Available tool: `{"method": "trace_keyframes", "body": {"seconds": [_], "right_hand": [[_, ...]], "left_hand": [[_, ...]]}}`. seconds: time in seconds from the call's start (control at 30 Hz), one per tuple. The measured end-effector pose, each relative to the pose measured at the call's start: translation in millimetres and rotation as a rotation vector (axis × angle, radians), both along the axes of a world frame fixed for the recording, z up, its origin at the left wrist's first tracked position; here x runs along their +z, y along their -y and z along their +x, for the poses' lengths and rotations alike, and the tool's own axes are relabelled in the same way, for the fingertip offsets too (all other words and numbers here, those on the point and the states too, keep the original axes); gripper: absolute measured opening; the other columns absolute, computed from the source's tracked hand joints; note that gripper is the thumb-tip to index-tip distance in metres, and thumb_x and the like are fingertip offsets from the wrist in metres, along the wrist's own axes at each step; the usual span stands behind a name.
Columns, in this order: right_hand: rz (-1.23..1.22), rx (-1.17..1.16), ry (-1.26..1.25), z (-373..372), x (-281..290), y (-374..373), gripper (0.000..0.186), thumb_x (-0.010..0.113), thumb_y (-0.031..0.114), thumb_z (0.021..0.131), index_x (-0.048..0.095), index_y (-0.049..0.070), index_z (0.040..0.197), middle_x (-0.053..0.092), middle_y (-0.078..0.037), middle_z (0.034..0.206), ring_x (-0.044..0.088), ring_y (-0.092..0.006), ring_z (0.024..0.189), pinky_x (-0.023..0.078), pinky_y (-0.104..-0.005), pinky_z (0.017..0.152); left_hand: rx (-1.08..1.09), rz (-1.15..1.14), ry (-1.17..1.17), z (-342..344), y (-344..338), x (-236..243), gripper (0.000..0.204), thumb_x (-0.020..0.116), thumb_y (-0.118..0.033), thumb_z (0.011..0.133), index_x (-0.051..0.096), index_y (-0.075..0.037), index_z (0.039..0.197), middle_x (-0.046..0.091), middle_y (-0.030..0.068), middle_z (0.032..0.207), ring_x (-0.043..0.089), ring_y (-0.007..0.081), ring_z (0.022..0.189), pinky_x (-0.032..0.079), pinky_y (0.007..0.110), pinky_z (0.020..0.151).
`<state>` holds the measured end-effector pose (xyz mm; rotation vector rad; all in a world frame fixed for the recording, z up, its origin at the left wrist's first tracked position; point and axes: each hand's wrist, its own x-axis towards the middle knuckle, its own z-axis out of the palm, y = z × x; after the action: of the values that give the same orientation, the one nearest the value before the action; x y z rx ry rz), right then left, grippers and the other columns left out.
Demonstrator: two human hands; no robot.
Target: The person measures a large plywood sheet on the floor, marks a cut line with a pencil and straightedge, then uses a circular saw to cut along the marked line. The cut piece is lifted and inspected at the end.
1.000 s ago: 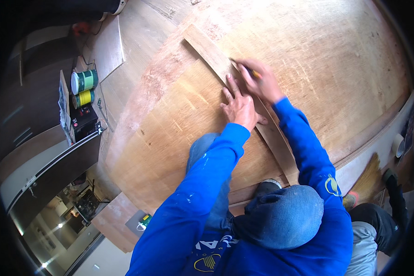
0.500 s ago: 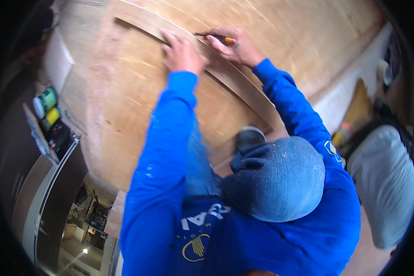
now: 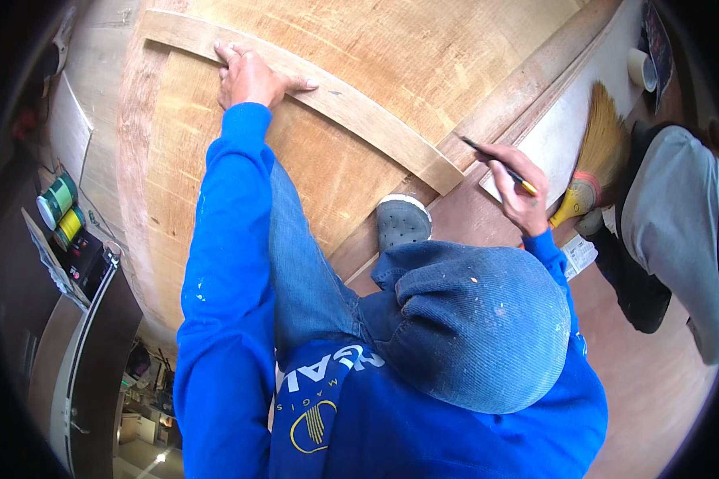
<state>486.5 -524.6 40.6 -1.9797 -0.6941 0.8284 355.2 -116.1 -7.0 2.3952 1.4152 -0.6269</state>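
A thin, curved wooden strip (image 3: 391,134) lies across a large plywood panel (image 3: 487,64). On the upper part of the strip my left hand (image 3: 250,78) rests with fingers and thumb apart, pressing against it. My right hand (image 3: 519,191) holds a dark pencil-like marker (image 3: 490,160) with a yellow end, its tip beside the strip's lower right end, near the panel's edge. My denim-clad knee (image 3: 471,327) is bent below, and my grey shoe (image 3: 403,219) is under the strip.
At right are a straw broom (image 3: 595,136), a white roll (image 3: 641,70) and another person's grey-clad leg (image 3: 667,223). At left are green and yellow cans (image 3: 56,199), a black box (image 3: 84,257) and a loose board (image 3: 68,120).
The view has swung, so the strip appears farther left. My right hand, still holding the marker, has moved along the strip to its right end. My left hand remains on the upper part.
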Motion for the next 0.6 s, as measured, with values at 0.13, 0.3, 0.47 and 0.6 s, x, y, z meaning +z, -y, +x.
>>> {"method": "trace_keyframes", "body": {"seconds": [0.13,0.3,0.47,0.6], "right_hand": [[-0.003,0.071,-0.029,-11,-14,-11,0.022,0.066,0.002,0.095,0.075,0.0,0.115,0.077,-0.014,0.101,0.075,-0.0251,0.093,0.057,-0.0347,0.085],[-0.001,0.128,0.01,-17,-30,-6,0.024,0.066,0.001,0.093,0.076,0.0,0.115,0.076,-0.016,0.101,0.075,-0.0292,0.093,0.058,-0.0359,0.086],[0.062,0.139,-0.002,-21,-42,-41,0.026,0.065,-0.002,0.092,0.076,0.001,0.115,0.077,-0.016,0.102,0.075,-0.0295,0.094,0.058,-0.0364,0.086],[0.257,0.17,0.019,-20,-68,-132,0.025,0.068,-0.002,0.092,0.077,0.002,0.116,0.077,-0.017,0.104,0.075,-0.031,0.094,0.059,-0.0368,0.084]], "left_hand": [[0.005,0.003,-0.015,1,-1,2,0.156,0.102,-0.061,0.049,0.022,0.011,0.162,0.016,0.0304,0.173,0.043,0.0459,0.149,0.045,0.049,0.119],[0.009,-0.017,-0.018,3,0,5,0.151,0.102,-0.059,0.051,0.025,0.011,0.161,0.016,0.0305,0.173,0.044,0.045,0.149,0.045,0.049,0.119],[0.001,0.036,0.011,0,1,4,0.143,0.102,-0.057,0.051,0.035,0.013,0.157,0.019,0.0304,0.172,0.045,0.0461,0.147,0.049,0.048,0.115],[0.028,0.021,0.035,-3,0,2,0.144,0.103,-0.053,0.052,0.031,0.011,0.159,0.016,0.029,0.173,0.041,0.0472,0.149,0.05,0.057,0.112]]}}
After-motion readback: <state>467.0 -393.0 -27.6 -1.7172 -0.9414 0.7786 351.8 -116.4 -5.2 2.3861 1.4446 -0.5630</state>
